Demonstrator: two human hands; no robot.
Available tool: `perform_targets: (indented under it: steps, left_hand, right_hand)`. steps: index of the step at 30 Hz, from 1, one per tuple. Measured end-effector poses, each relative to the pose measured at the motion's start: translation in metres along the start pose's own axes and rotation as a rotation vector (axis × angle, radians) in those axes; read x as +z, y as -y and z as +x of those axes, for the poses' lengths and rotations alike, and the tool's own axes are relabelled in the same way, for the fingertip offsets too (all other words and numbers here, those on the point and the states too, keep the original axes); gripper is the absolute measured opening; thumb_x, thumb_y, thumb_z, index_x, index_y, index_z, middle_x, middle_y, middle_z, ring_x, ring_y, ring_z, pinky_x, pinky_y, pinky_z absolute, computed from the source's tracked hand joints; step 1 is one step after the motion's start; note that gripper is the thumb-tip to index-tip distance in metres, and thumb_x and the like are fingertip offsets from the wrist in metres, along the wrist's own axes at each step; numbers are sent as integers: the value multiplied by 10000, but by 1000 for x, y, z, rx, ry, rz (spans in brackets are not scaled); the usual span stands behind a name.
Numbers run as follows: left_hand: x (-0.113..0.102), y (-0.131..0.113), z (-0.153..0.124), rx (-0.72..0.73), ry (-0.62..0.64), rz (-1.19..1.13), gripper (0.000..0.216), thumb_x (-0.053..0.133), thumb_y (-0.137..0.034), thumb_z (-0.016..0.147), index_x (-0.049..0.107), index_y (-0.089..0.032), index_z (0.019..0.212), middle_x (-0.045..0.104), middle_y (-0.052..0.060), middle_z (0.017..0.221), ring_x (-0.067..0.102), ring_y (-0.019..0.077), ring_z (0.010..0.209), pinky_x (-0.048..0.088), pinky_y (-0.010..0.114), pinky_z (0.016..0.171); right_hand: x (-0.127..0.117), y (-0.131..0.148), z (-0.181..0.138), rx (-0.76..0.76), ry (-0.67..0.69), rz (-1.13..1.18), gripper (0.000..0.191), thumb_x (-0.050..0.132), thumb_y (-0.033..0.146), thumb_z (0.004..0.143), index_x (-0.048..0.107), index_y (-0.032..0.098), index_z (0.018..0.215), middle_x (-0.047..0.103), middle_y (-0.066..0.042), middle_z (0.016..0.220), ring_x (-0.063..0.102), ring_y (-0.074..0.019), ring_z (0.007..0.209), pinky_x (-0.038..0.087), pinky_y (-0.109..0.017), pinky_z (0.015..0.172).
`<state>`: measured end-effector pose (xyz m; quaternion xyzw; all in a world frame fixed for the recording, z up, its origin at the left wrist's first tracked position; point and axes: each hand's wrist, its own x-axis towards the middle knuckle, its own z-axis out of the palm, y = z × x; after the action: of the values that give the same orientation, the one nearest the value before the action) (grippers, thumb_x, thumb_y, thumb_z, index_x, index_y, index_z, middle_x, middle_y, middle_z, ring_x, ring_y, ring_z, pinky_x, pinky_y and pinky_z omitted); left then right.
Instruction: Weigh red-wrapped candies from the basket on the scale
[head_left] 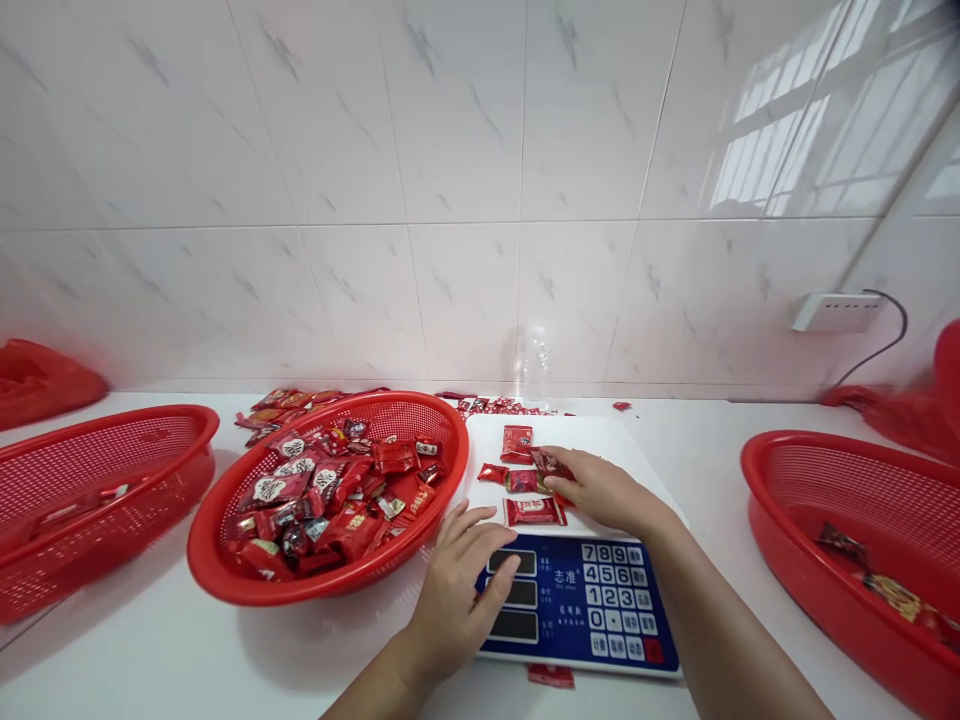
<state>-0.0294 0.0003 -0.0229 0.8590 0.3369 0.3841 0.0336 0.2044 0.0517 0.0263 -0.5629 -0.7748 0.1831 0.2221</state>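
white worktop carries a red basket of wrapped sweets, just beside a scale. left hand open, fingers spread flat on the scale's display. right hand narrow, pinching a red packet over the scale pan; loose packets lie beside it.

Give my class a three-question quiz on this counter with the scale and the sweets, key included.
1. True or false: the right hand touches a wrapped sweet on the scale's white pan.
2. Which red basket holds the most sweets? A the left one; B the middle one; C the right one.
3. Fill in: the left hand rests on the scale's ___ panel.
Key: 1 true; 2 B; 3 blue.
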Motion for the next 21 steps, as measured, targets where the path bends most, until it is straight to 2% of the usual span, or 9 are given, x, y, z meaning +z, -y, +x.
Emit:
perform_targets:
  steps: [3,7,10,12,15,21]
  left_hand:
    - [-1,-1,0,-11,16,-5,213,536,-182,850,555,-213,1059,651,45,1020,496,229,1134,335,472,1036]
    - [-1,-1,0,-24,9,-32,200,532,-199,855,564,-210,1052,649,49,1028,497,227,1125,355,462,1021]
    - [-1,0,1,-28,1,-33,193,527,-195,857,571,-213,1045,651,44,1021,505,222,1109,363,456,1015]
    - [-2,0,1,-21,-7,-33,189,525,-189,858,573,-210,1039,653,42,1011,509,220,1103,370,450,1010]
    - [-2,-1,1,10,-27,-34,185,526,-180,856,572,-203,1033,653,43,999,508,219,1104,381,439,1001]
    - [-2,0,5,85,-81,-32,185,535,-158,853,570,-198,1030,639,42,996,509,207,1090,395,412,982]
  right_hand:
    - [-1,6,-4,-84,41,79,518,462,444,887,388,297,1378,508,-56,1352,473,-222,1221,370,-388,995]
    - [5,14,-5,-135,103,1,786,576,616,749,286,338,1424,221,-70,1523,158,-300,1391,221,-501,1077]
    - [17,19,2,-92,137,-99,820,542,686,725,229,403,1428,95,-47,1553,24,-356,1399,113,-605,1061]
    - [25,21,7,-77,128,-156,743,456,698,774,253,398,1423,115,-53,1551,62,-363,1395,97,-611,1053]
    - [31,22,12,-101,62,-242,633,371,668,838,378,345,1382,243,-79,1515,227,-342,1357,163,-566,1043]
    - [28,22,16,-95,-71,-347,469,397,559,891,511,282,1250,502,-77,1322,464,-270,1171,356,-437,926]
